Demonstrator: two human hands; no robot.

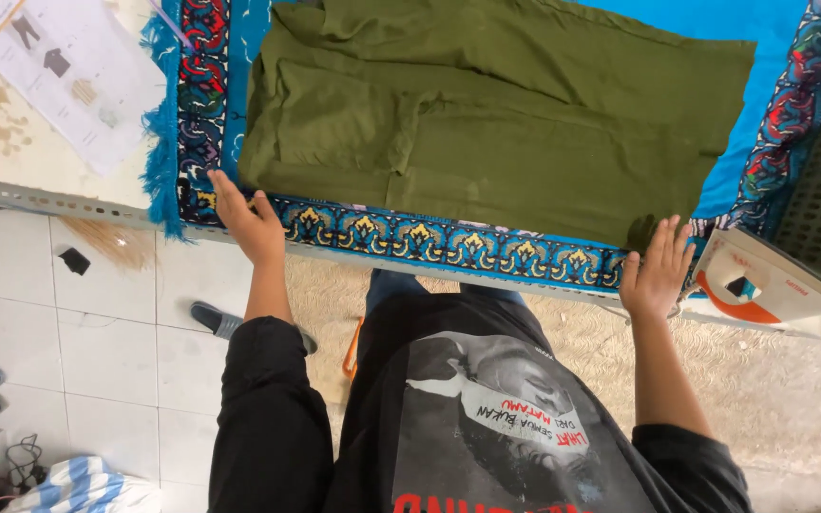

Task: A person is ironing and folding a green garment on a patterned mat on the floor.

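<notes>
Both hands flat and open: left hand (pixel 244 220) at 8 o'clock, right hand (pixel 659 268) at 4 o'clock of the garment (pixel 496 114); smoothing evenly outward would serve best.

Our own body, as the head camera shows it:

- Loose black short-sleeved cotton T-shirt (pixel 486 418): we wear it over the torso, with a large grey-toned printed portrait on the chest, a white banner of lettering across it, and red lettering along the lower edge.
- Black sleeves: bunched and pushed up above our elbows on both arms, forearms bare.
- Blue denim trousers (pixel 396 282): a small patch shows above the shirt.
- Left hand (pixel 244 214) and right hand (pixel 659 271): bare, without rings or watch.
</notes>
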